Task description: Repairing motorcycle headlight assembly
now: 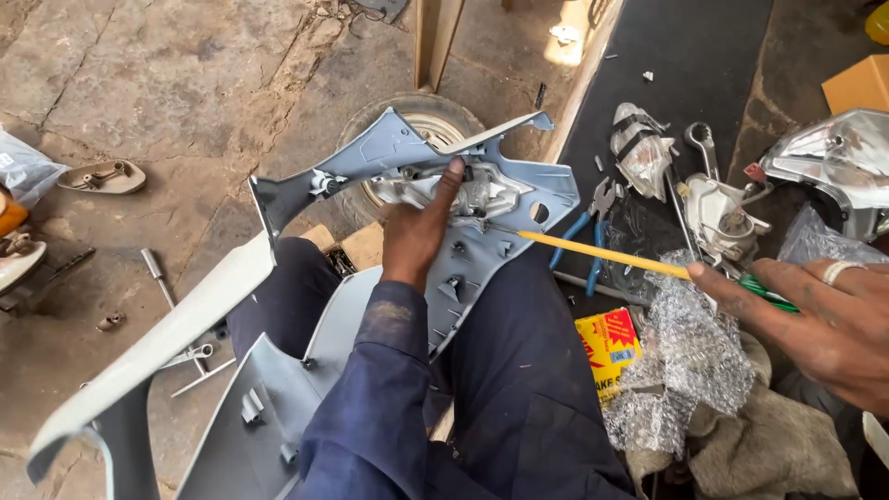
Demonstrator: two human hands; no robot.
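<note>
1. Head view, the hands: the left hand [419, 231] rests on the inner side of a pale blue-grey plastic body panel [370, 185] that lies across the person's lap, with the forefinger stretched up onto a metal bracket [463, 190] fixed inside the panel. The fingers lie on the panel and press rather than wrap around anything. The right hand [815, 319] grips the green handle of a long screwdriver [602, 252] with a yellow shaft. Its thin tip reaches in to a point just beside the left forefinger, at the bracket.

2. Head view, the step in hand: this looks like working a screw at the bracket, the panel steadied on the knees. The next move seems to call for the tip sitting square in the screw head and the panel held firm, since the shaft comes in long and at a slant.

3. Head view, the surroundings: the person sits on a cracked concrete floor [167, 83]. A small wheel [421, 116] lies behind the panel. To the right are blue-handled pliers [583, 227], bubble wrap [685, 361], a yellow and red box [609, 344] and a chrome part [838, 162]. Loose bolts and tools lie to the left.
</note>
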